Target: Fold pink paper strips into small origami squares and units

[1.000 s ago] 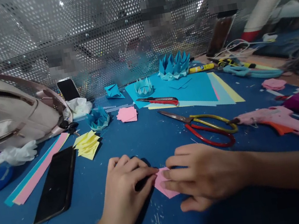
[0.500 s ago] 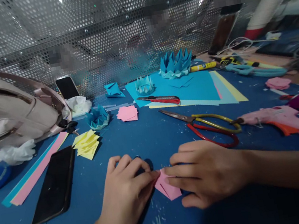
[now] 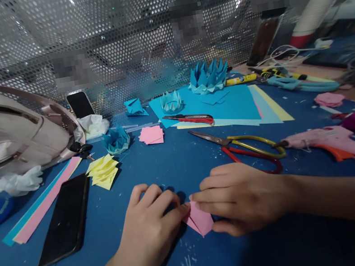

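Observation:
A small folded piece of pink paper (image 3: 201, 220) lies on the blue table between my two hands. My left hand (image 3: 156, 219) pinches its left corner between thumb and curled fingers. On the other side, my right hand (image 3: 235, 198) presses the upper right edge with its fingertips, its thumb at the lower right edge. A slanted fold line runs across the paper's left part. Beyond my right hand lie scissors (image 3: 251, 142) with one yellow and one red handle. Ahead is a small stack of pink paper pieces (image 3: 151, 135).
A black phone (image 3: 65, 224), paper strips (image 3: 44, 204) and yellow paper pieces (image 3: 103, 171) lie at left. A pink glue gun (image 3: 332, 137) rests at right. Behind are a red utility knife (image 3: 192, 119), blue sheets (image 3: 237, 104) and folded blue paper crowns (image 3: 209, 77). A backpack (image 3: 0, 123) stands far left.
My right hand has shifted slightly up, with its fingers drawn back from the middle of the pink paper. More of the paper's surface shows, and its left fold looks wider.

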Demonstrator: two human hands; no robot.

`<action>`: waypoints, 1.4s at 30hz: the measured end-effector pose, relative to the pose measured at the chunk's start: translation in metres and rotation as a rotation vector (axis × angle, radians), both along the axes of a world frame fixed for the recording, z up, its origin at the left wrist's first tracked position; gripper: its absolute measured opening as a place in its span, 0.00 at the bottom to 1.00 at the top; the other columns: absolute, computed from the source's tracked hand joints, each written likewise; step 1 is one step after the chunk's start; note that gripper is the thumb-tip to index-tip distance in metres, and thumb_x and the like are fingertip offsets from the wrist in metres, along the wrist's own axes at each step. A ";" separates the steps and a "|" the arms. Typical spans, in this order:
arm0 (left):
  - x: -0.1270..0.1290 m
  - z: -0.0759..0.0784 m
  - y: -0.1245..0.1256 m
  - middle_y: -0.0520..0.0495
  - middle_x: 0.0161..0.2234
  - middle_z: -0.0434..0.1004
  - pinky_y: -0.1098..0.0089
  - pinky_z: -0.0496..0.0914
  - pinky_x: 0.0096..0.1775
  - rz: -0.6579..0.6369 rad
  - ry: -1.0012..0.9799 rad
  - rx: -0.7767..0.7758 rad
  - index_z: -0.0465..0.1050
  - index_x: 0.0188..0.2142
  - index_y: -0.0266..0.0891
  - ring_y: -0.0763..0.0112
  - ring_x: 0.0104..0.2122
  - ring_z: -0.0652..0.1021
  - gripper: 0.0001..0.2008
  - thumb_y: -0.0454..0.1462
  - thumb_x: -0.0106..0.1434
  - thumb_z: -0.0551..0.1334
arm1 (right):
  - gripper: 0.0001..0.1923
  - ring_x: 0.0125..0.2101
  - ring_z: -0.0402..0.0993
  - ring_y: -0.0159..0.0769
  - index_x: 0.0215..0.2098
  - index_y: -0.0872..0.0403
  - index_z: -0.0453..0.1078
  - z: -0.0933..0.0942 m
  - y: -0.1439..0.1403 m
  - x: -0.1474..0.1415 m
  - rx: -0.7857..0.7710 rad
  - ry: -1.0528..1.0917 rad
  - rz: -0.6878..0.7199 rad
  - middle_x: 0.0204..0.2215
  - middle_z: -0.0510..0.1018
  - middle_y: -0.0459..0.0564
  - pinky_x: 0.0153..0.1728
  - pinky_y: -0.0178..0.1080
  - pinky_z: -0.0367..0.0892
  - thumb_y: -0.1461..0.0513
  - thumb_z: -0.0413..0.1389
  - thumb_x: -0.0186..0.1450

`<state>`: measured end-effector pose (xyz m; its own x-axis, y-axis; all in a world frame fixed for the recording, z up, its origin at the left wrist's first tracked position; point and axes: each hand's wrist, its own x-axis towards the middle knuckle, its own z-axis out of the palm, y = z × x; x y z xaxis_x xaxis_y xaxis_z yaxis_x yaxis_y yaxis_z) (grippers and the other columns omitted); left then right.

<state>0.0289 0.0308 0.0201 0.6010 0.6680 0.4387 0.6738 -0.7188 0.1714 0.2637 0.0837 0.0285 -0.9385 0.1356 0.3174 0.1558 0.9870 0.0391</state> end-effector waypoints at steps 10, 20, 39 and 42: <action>0.000 0.002 -0.002 0.50 0.33 0.79 0.61 0.57 0.42 -0.002 0.048 0.079 0.77 0.41 0.43 0.66 0.33 0.69 0.14 0.35 0.73 0.52 | 0.14 0.32 0.63 0.36 0.45 0.54 0.73 -0.001 0.007 -0.001 -0.009 -0.033 -0.034 0.38 0.78 0.50 0.31 0.40 0.54 0.56 0.48 0.71; -0.010 0.006 -0.003 0.47 0.39 0.78 0.59 0.57 0.43 -0.103 0.129 -0.013 0.75 0.44 0.40 0.64 0.36 0.69 0.12 0.32 0.72 0.53 | 0.13 0.32 0.63 0.36 0.42 0.56 0.73 -0.001 0.006 -0.004 0.043 -0.035 -0.014 0.35 0.78 0.49 0.30 0.41 0.52 0.59 0.47 0.73; -0.008 -0.003 -0.008 0.51 0.37 0.79 0.65 0.57 0.37 0.005 -0.095 -0.034 0.77 0.42 0.44 0.68 0.34 0.71 0.07 0.36 0.70 0.59 | 0.15 0.31 0.66 0.34 0.43 0.59 0.73 -0.003 0.007 -0.001 0.116 0.097 0.057 0.33 0.78 0.49 0.29 0.39 0.54 0.59 0.47 0.73; -0.008 -0.004 -0.009 0.50 0.37 0.79 0.64 0.57 0.38 0.004 -0.075 0.005 0.77 0.43 0.43 0.67 0.34 0.70 0.10 0.36 0.72 0.56 | 0.16 0.31 0.66 0.34 0.44 0.58 0.73 -0.003 0.008 -0.001 0.103 0.081 0.047 0.34 0.78 0.49 0.29 0.40 0.54 0.59 0.45 0.74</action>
